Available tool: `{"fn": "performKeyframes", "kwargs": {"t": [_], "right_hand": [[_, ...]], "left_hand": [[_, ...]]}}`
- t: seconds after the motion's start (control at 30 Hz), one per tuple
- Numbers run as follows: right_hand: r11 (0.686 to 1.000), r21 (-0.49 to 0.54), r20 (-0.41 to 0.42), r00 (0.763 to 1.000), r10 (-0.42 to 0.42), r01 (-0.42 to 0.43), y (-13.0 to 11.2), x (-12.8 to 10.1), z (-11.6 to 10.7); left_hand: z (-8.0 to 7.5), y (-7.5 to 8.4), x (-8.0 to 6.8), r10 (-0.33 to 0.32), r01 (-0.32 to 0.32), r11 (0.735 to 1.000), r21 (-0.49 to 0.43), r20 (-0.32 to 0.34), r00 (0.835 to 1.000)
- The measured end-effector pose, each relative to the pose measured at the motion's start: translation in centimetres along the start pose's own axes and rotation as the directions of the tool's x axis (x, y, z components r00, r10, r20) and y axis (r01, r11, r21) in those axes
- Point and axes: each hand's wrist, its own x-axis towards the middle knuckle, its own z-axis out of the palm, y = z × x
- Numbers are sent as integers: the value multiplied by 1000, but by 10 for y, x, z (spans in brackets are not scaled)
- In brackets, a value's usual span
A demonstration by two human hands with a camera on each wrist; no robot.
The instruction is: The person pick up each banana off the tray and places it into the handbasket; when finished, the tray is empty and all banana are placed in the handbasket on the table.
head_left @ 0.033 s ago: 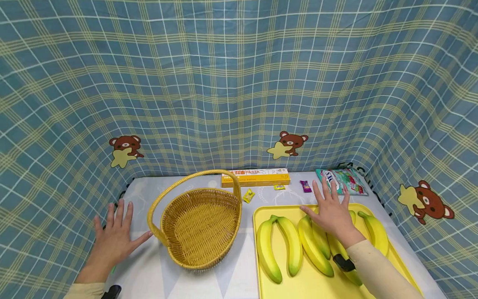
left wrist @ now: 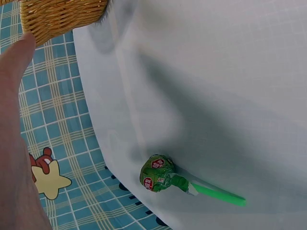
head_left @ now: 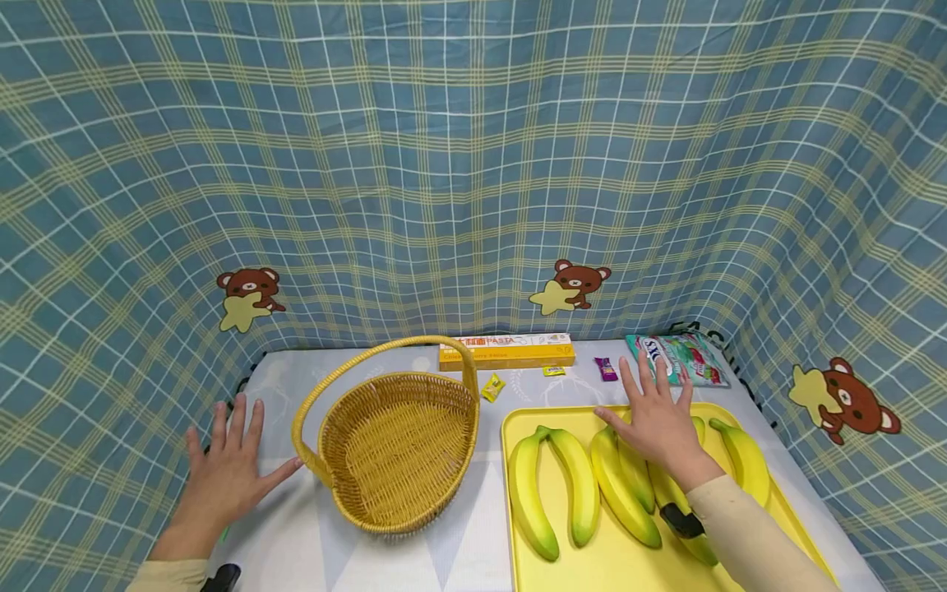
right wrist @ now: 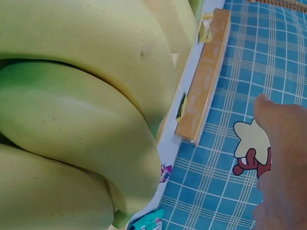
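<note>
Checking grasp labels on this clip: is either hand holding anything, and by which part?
Nothing is held: the left hand is spread beside the basket, and the right hand is spread over the bananas on the yellow tray.

A cream-coloured left sleeve [head_left: 168, 575] and a matching right sleeve [head_left: 747, 534] are worn down to the wrists. Beside each, a small black fitting [head_left: 682, 522] is seen, and both hands [head_left: 222, 481] are shown bare.
</note>
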Motion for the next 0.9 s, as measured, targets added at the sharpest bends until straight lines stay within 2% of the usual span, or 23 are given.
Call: {"fn": "performKeyframes", "kwargs": {"t": [0.3, 0.6, 0.9], "right_hand": [[1000, -6, -7, 1000, -3, 3, -2, -1, -3], [1000, 7, -22, 1000, -13, 13, 3, -2, 3], [1000, 4, -23, 999, -29, 29, 3, -6, 1]], "left_hand": [[-1, 0, 1, 5, -5, 1000, -4, -7, 1000], [-4, 0, -1, 20, -21, 1000, -20, -20, 1000], [-15, -1, -6, 35, -37, 997, -66, -27, 999]]}}
